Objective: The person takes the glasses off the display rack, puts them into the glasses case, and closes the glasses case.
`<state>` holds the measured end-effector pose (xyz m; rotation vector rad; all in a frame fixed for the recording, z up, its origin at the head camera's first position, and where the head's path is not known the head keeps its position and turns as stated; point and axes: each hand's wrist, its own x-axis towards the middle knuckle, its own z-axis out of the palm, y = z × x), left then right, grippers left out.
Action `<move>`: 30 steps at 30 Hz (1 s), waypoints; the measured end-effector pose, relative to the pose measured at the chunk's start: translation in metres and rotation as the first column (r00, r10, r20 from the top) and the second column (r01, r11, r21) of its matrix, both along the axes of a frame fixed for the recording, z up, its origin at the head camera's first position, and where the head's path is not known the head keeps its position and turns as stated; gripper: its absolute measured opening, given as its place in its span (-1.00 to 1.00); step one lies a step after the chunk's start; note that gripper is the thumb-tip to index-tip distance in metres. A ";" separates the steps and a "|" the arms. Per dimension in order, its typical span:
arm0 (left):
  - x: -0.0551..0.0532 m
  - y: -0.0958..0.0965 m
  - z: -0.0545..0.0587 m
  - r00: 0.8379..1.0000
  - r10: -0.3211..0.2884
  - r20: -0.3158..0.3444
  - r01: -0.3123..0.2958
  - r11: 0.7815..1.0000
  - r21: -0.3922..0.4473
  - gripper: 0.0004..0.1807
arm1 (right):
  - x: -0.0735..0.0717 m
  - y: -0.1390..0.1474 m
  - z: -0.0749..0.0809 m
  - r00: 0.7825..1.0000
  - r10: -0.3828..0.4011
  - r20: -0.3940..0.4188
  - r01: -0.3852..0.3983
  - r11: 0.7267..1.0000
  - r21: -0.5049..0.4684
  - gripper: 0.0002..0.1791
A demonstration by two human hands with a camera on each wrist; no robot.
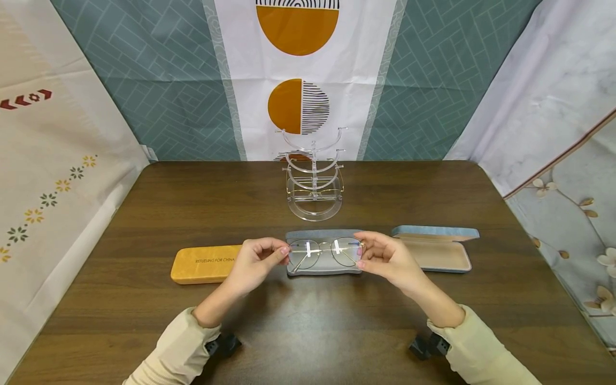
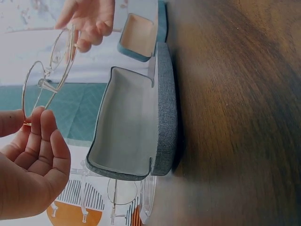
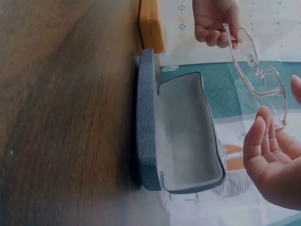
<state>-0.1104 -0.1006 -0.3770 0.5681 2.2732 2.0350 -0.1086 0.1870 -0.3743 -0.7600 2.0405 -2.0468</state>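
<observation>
A pair of thin-rimmed eyeglasses (image 1: 320,250) is held up between the two hands, above an open grey eyeglass case (image 1: 323,269). My left hand (image 1: 256,263) pinches one end of the frame between thumb and fingers. At the other end, my right hand (image 1: 391,259) grips the frame near its hinge. The temples lie folded behind the lenses, as the left wrist view shows of the eyeglasses (image 2: 55,89). Below them, the grey case's pale lining (image 3: 186,132) is bare, its lid raised at the back.
Left of the grey case lies a closed yellow eyeglass case (image 1: 204,264), partly behind the left hand. An open blue case (image 1: 435,232) sits on the right. Farther back stands a clear tiered display rack (image 1: 314,215) with a pair of glasses on its lower tier. Fabric curtains (image 1: 183,96) surround the wooden table (image 1: 308,331).
</observation>
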 end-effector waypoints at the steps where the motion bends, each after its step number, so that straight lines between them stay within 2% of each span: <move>1: 0.000 0.000 0.000 1.000 0.001 0.007 -0.001 1.000 -0.002 -0.90 | 0.000 -0.001 0.000 1.000 -0.003 -0.008 0.003 1.000 0.014 -0.45; 5: 0.000 0.000 -0.001 1.000 0.002 0.026 -0.002 1.000 -0.010 -0.89 | 0.001 -0.002 0.001 0.999 -0.008 -0.042 0.012 0.995 0.099 -0.30; 9: 0.000 0.000 -0.001 0.999 0.000 0.046 0.001 1.000 -0.021 -0.87 | 0.001 -0.004 0.000 0.997 -0.008 -0.073 0.021 0.984 0.178 -0.24; 22: -0.002 0.002 -0.005 0.995 -0.024 0.097 0.027 0.999 -0.028 -0.85 | 0.003 -0.005 -0.004 0.991 -0.025 -0.133 0.056 0.970 0.236 -0.40; 26: -0.002 0.002 -0.008 0.997 -0.040 0.064 0.045 0.996 -0.077 -0.82 | 0.003 -0.004 -0.007 0.989 -0.029 -0.148 0.066 0.965 0.253 -0.41; 30: -0.001 0.001 -0.009 0.996 -0.077 -0.036 0.070 0.984 -0.165 -0.73 | 0.002 -0.003 -0.010 0.987 -0.030 -0.158 0.072 0.960 0.269 -0.41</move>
